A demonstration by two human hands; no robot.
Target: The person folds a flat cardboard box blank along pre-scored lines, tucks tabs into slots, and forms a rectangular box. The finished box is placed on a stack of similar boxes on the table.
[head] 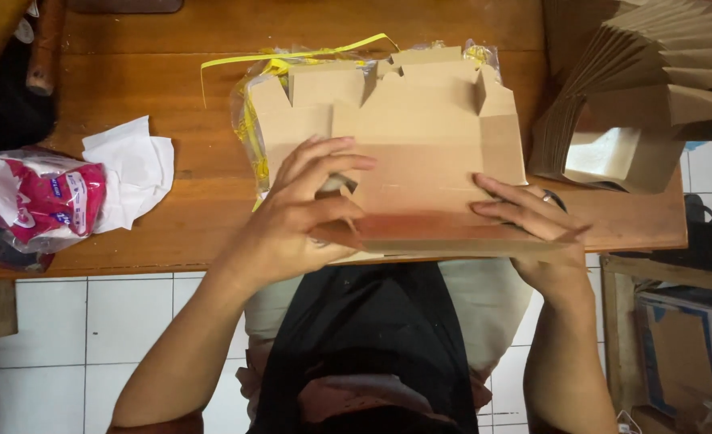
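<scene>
Both hands, left [303,213] and right [532,221], grip a flat cardboard box blank [420,153], fingers seemingly folding its near edge.

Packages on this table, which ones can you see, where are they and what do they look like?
Flat cardboard box: table middle, brown, unfolded, under left hand and right hand.
Plastic bag: left edge, crinkly, pink and white, printed.
Stack of folded boxes: top right, brown, fanned out.
Clear wrapper: under the flat box, with yellow strap.
</scene>
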